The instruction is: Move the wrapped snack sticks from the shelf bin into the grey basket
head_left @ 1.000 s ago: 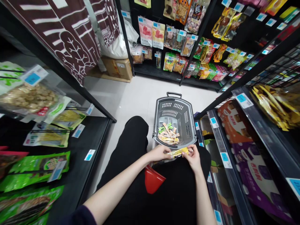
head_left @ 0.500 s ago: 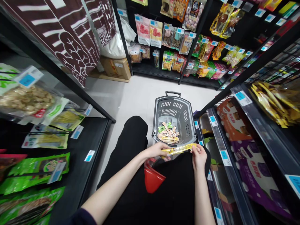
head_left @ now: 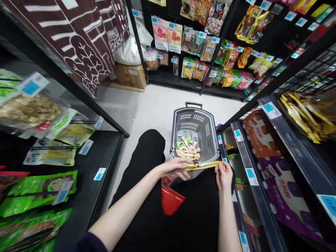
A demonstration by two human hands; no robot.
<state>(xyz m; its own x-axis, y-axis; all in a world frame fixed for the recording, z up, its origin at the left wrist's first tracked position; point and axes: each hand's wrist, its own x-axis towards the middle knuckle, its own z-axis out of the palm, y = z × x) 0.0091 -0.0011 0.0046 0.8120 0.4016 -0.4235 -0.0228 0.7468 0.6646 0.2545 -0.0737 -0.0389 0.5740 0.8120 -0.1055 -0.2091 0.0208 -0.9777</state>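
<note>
Snack shop aisle: black shelves (head_left: pixel 286 140) with blue price tags (head_left: pixel 270 108), hanging snack packets (head_left: pixel 183 38) at top centre, grey shopping basket (head_left: pixel 195 122) on floor.

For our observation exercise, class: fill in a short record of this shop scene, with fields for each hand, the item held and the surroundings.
Left hand: grips one end of the yellow packet strip
Right hand: fingers pinch the other end
Grey basket: on the floor, holds small snack packets
Lap: red container
Sides: stocked shelves
</note>
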